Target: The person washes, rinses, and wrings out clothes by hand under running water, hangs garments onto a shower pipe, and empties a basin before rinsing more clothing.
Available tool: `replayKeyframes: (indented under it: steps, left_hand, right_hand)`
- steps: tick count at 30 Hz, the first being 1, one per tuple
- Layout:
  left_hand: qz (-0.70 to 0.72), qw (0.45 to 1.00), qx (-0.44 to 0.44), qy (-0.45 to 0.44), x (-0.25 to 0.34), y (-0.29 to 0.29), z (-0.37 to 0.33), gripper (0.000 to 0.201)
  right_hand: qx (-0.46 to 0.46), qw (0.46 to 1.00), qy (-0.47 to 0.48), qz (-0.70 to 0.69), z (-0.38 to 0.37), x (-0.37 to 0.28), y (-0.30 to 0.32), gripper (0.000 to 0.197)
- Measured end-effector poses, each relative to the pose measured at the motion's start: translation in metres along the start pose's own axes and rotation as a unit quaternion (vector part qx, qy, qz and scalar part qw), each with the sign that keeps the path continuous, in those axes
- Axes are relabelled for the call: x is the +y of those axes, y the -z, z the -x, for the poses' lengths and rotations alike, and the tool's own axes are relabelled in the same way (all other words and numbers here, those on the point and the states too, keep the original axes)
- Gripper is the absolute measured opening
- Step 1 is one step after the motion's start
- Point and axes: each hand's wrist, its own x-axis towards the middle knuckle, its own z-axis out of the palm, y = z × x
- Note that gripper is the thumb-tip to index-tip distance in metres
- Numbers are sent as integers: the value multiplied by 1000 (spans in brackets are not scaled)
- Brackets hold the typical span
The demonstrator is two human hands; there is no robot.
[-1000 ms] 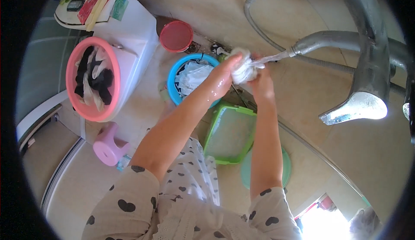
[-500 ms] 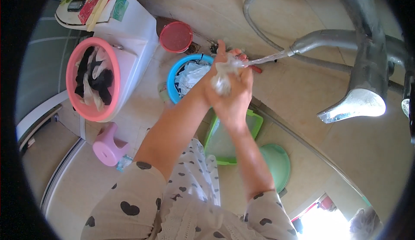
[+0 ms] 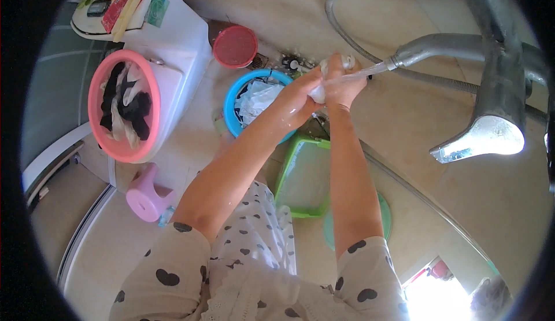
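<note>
Both hands are closed around a small wet white cloth (image 3: 317,93), whose exact kind I cannot make out. My left hand (image 3: 302,96) grips its near left side. My right hand (image 3: 346,87) is wrapped over the rest, with a bit of white showing above the fingers. A stream of water (image 3: 359,74) from the grey metal faucet (image 3: 433,49) runs onto the hands, and drops lie on my left forearm. Just left of and below the hands, a blue basin (image 3: 230,106) holds white and dark wet laundry (image 3: 257,100).
A pink basin (image 3: 94,113) of black and white clothes rests on the white toilet (image 3: 176,81). A red-topped bucket (image 3: 235,47), pink stool (image 3: 147,195), green-rimmed tray (image 3: 300,176) and green round basin (image 3: 386,222) stand below. At right hang a shower head (image 3: 483,139) and hose (image 3: 338,23).
My hands have moved slightly right, closer to the faucet, and closed tighter around the cloth. My right hand has turned, and its forearm is straighter.
</note>
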Motion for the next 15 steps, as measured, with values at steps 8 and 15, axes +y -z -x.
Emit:
replayKeyframes:
  steps: [8,15]
  left_hand:
    - [-48,984,160,-56,2,21,8,58]
    - [168,980,-98,35,9,55,-26,56]
  right_hand:
    - [-289,792,-186,-505,21,-7,40,58]
    - [-140,983,120,-23,108,-41,13,25]
